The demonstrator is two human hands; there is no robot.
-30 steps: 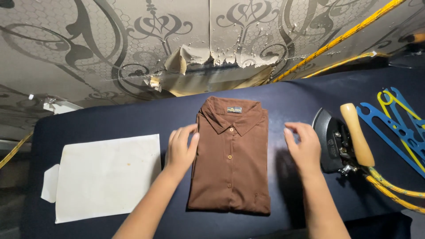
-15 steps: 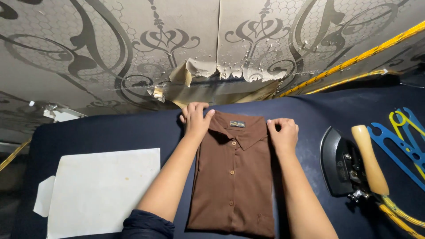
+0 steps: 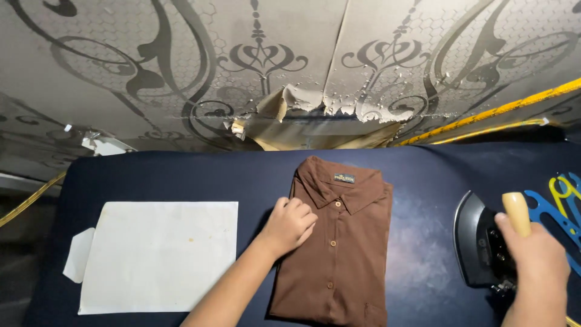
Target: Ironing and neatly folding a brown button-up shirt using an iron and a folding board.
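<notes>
**Folded shirt under your left hand, iron under your right**

Behind your work stands a grey wall (image 3: pixel 181 72) covered in dark scrolling ornament, with its covering torn and peeling (image 3: pixel 315 112) just above the table's far edge. Two yellow cords (image 3: pixel 484 115) run slantwise along the wall at the right. Below it lies the dark navy padded table (image 3: pixel 181 175), which fills the lower part of the view.

In the middle of the table rests the brown shirt (image 3: pixel 342 254), folded into a neat rectangle, buttoned front upward, collar toward the wall. Your left hand (image 3: pixel 289 225) lies on the shirt's left edge just below the collar, fingers curled loosely and pressing the cloth down; it clasps nothing. To the left of that hand, apart from the shirt, a white sheet (image 3: pixel 160 254) lies flat on the padding, with a smaller white piece (image 3: pixel 78 254) poking out at its left side.

Well to the right of the shirt sits the dark iron (image 3: pixel 481 248), its pointed nose toward the wall. Your right hand (image 3: pixel 532 254) is wrapped around the iron's pale wooden handle (image 3: pixel 515 212), whose far end shows beyond your fingers. Just past the iron, at the right border, lie blue plastic hangers (image 3: pixel 554 209) and a yellow one.
</notes>
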